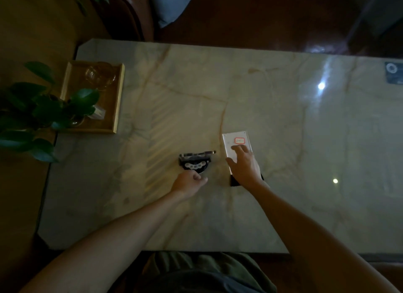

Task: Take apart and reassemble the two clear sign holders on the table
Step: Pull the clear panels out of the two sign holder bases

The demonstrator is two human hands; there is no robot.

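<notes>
Two hands out over the counter [283, 122] now. The right hand [245, 165] lies flat on the white sign holder [236, 143], fingers [238, 150] spread across its face, likely pinning it down so it cannot slide. Its dark base [234, 180] peeks out beneath the wrist. The left hand [188, 180] is curled, fingers pressed together at the near edge of the dark sign holder [195, 160]; whether it truly grips is hard to tell. The two holders sit just beside each other, mid-counter. Glossy marble top, lamp glare on the right, wooden tray [113, 109] and leafy plant [43, 109] far left, dim room.
</notes>
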